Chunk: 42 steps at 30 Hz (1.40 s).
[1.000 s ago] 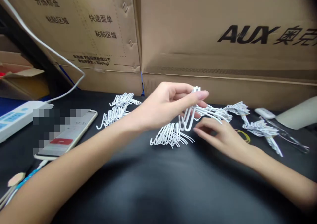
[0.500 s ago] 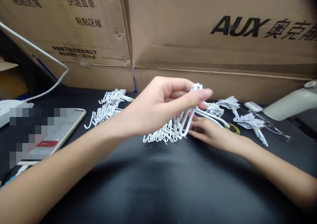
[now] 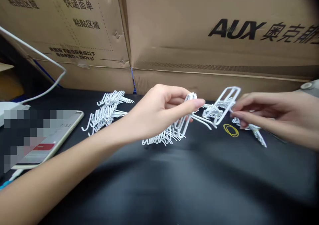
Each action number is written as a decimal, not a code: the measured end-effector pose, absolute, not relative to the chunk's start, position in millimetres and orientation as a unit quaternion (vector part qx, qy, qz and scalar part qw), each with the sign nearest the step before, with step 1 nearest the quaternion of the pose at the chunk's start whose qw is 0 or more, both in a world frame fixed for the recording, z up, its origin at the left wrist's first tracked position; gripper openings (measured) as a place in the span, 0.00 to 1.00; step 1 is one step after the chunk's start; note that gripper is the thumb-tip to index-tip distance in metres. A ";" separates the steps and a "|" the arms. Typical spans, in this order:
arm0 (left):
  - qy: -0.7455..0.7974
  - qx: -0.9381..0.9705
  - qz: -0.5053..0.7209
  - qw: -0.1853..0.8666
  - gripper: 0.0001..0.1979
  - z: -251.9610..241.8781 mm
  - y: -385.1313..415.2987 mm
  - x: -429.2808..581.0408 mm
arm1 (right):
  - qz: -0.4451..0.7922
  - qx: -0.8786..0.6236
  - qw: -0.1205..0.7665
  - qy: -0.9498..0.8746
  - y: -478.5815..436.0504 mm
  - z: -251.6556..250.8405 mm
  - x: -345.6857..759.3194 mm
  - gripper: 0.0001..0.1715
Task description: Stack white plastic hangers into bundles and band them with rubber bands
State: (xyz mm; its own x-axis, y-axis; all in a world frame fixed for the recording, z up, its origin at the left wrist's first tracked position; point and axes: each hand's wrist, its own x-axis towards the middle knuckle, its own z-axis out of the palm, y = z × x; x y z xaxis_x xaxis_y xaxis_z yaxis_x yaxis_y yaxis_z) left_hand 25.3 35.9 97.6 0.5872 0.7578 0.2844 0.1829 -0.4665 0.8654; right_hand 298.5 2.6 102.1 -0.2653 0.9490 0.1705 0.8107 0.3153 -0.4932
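Left hand [image 3: 161, 113] is up off the table [image 3: 174, 185], thumb and fingers clamped on a bunch of white wire hooks [image 3: 184, 125]. The bunch hangs tilted, its lower curled ends just above a loose heap of the same hooks [image 3: 157, 139] lying on the black surface.

Over on the other side, the right hand [image 3: 261, 113] comes in from the right edge, thumb and forefinger pinched on 1 single wire hook [image 3: 225, 103]. That piece is held in the air, slanting up and to the right, near the left hand's bunch but not touching it. Its looped end points up toward the cardboard boxes [image 3: 199, 42] that wall off the back of the table.

Right below the single hook, a yellow rubber band [image 3: 231, 130] lies flat on the table, apart from both hands. Behind and below the right hand's fingers sits another pile of hooks [image 3: 256, 135], partly hidden by them.

Further left, well clear of the action, a third batch of hooks [image 3: 107, 113] lies in rows near the boxes. A phone [image 3: 47, 142] lies screen up at the left edge, and a white cable [image 3: 42, 60] runs down in front of the left box.
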 end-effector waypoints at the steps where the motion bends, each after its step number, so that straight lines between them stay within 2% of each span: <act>1: 0.300 0.786 0.344 0.417 0.15 98.1 33.9 26.2 | 0.144 -0.553 0.237 -0.786 -0.2 102.1 298.5 0.15; 6: 0.310 0.786 0.358 0.397 0.13 99.4 24.6 30.3 | 0.099 -0.512 0.280 -0.806 -7.9 95.7 295.9 0.10; 17: 0.308 0.798 0.356 0.376 0.13 94.4 20.4 34.6 | 0.092 -0.445 0.275 -0.847 -14.7 90.8 264.6 0.04; 30: 0.286 0.770 0.375 0.428 0.14 89.0 25.3 36.2 | 0.177 -0.460 0.326 -0.806 -10.5 85.7 255.2 0.05; 35: 0.282 0.762 0.384 0.438 0.14 87.3 24.6 37.0 | 0.151 -0.429 0.345 -0.821 -11.1 84.6 254.5 0.01; 42: 0.296 0.756 0.393 0.432 0.15 86.4 26.4 36.3 | 0.104 -0.442 0.337 -0.824 -12.6 80.4 248.7 0.05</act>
State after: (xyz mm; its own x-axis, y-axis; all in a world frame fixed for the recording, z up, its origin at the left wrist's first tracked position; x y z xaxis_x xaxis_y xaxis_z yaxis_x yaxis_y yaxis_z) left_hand 36.3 26.4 86.4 0.5163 0.7867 0.3383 0.1089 -0.4522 0.8852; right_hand 248.7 -12.6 80.4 -0.3810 0.7996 0.4641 0.6590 0.5870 -0.4703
